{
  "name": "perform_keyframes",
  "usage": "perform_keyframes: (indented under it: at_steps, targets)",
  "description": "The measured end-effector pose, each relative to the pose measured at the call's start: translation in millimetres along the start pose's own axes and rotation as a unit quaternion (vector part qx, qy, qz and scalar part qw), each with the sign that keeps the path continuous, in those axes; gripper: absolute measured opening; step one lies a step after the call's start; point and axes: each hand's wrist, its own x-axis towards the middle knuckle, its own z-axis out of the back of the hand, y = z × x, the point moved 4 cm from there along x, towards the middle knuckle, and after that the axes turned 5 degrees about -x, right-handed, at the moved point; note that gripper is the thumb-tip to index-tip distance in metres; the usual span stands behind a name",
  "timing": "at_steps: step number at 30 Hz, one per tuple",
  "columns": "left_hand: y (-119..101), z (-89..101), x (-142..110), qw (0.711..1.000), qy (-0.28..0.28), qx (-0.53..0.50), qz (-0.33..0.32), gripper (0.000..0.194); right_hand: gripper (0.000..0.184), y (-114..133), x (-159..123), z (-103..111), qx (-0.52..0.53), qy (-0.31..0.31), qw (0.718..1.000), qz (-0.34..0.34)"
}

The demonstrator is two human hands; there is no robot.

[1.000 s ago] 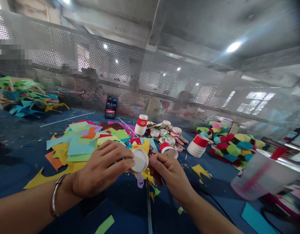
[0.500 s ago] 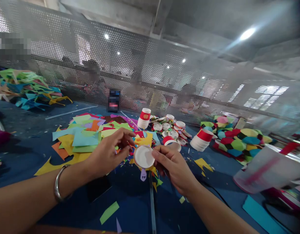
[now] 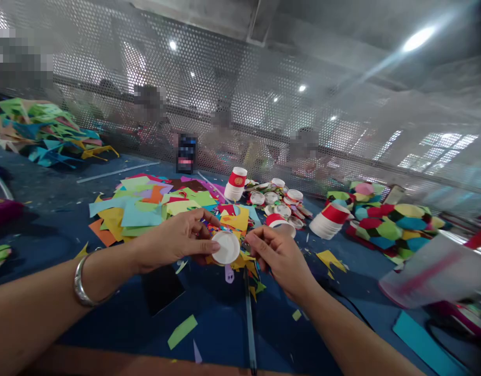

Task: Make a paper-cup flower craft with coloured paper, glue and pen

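Observation:
Between thumb and fingers, my left hand (image 3: pixel 185 237) grips a shallow round white paper-cup base (image 3: pixel 227 247). A lilac paper tab (image 3: pixel 229 274) with small dark marks like eyes shows at its lower edge. My right hand (image 3: pixel 277 258) is just right of the base and apart from it. Its thumb and index finger are pinched together; whether anything small is between them, I cannot make out. Behind the hands are small colourful paper scraps and a yellow paper piece (image 3: pixel 236 219). A red-and-white paper cup (image 3: pixel 280 224) lies beyond my right hand.
Coloured paper sheets (image 3: pixel 141 211) are piled at left. Upright stacked cups (image 3: pixel 236 184), a heap of round cup bases (image 3: pixel 279 198) and a tilted cup stack (image 3: pixel 329 220) stand behind. A translucent tumbler (image 3: pixel 432 271) is at right. A perforated metal screen (image 3: pixel 225 78) borders the table.
The cup base has passed from my right hand to my left, which has closed on its left edge. My right hand has let go and sits slightly apart. The view has shifted slightly.

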Motion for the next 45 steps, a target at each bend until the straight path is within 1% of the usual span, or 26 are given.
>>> perform_keyframes:
  at_steps: [2,3,4,6,7,9,11,13,15,18,21,23,27,32,34,36,38,41,42,43,45]
  targets:
    - [-1,4.3,-2,1.0,-0.007,0.006,0.013,0.062,0.031,2,0,5,-0.058,-0.009,0.998,0.028]
    - [-1,6.0,-4,1.0,-0.008,0.006,0.017,0.064,0.028,4,-2,6,-0.089,-0.002,0.995,0.045]
    - [0,7.2,-4,1.0,-0.004,0.005,0.023,0.066,0.024,6,-3,6,-0.119,0.018,0.991,0.061]
    - [3,8.7,-4,0.999,0.008,-0.003,0.037,0.068,0.019,11,-8,3,-0.179,0.081,0.977,0.084]
    - [6,9.0,-4,0.999,0.018,-0.007,0.045,0.068,0.017,14,-12,1,-0.207,0.12,0.966,0.095]
    - [11,9.4,-2,0.998,0.03,-0.011,0.055,0.068,0.012,19,-19,-4,-0.258,0.176,0.942,0.12]
    - [14,9.8,0,0.998,0.029,-0.011,0.057,0.068,0.01,23,-26,-8,-0.301,0.211,0.919,0.141]
    - [12,10.5,1,0.998,0.017,-0.012,0.051,0.065,0.013,25,-31,-10,-0.337,0.232,0.899,0.156]
    - [8,11.7,1,0.999,-0.001,-0.008,0.044,0.065,0.017,26,-34,-10,-0.362,0.237,0.886,0.168]
    - [3,15.6,2,0.999,-0.022,0.007,0.041,0.067,0.026,27,-37,-10,-0.378,0.248,0.875,0.172]
    - [6,20.3,4,0.999,-0.018,0.034,0.037,0.059,0.03,30,-39,-10,-0.386,0.264,0.867,0.171]
    - [8,22.0,5,0.998,-0.004,0.053,0.029,0.056,0.025,31,-40,-11,-0.404,0.269,0.858,0.171]
    - [12,21.4,5,0.996,0.017,0.079,0.026,0.056,0.011,30,-43,-14,-0.447,0.278,0.831,0.182]
    - [15,18.5,4,0.996,0.03,0.074,0.031,0.056,0.01,27,-44,-15,-0.478,0.264,0.813,0.203]
    - [17,16.9,4,0.996,0.04,0.069,0.038,0.057,0.011,27,-44,-14,-0.482,0.25,0.813,0.212]
    - [18,15.1,3,0.993,0.055,0.092,0.056,0.058,0.013,28,-42,-10,-0.472,0.218,0.823,0.228]
    - [18,13.7,0,0.983,0.076,0.144,0.081,0.057,0.013,31,-40,-5,-0.446,0.176,0.844,0.241]
    - [12,14.5,-8,0.958,0.113,0.238,0.116,0.055,0.012,33,-36,2,-0.384,0.125,0.881,0.247]
    - [9,16.2,-10,0.948,0.116,0.271,0.117,0.056,0.012,34,-35,4,-0.36,0.111,0.893,0.245]
    - [4,19.0,-11,0.94,0.105,0.308,0.102,0.056,0.013,33,-34,5,-0.334,0.099,0.906,0.24]
    - [-5,24.1,-13,0.922,0.071,0.377,0.048,0.059,0.014,32,-32,5,-0.278,0.085,0.931,0.219]
